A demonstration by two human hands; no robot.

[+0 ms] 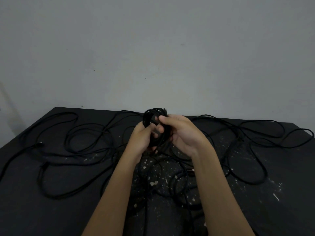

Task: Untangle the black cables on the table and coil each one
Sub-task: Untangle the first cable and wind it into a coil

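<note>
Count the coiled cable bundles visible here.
1: a coil gripped by the left hand and right hand above the table. Loose cables sprawl either side, uncoiled; more could be hidden under the arms.

A plain grey wall (pixel 153 40) fills the upper half of the frame, dotted with a few small dark specks (pixel 94 70) left of centre. At the far left a paler band (pixel 8 101) runs down it. Below stands a black table (pixel 68 210), its far edge against the wall. Pale flecks (pixel 154 183) scatter over its middle, and a short white streak (pixel 276 197) marks the lower right.
</note>
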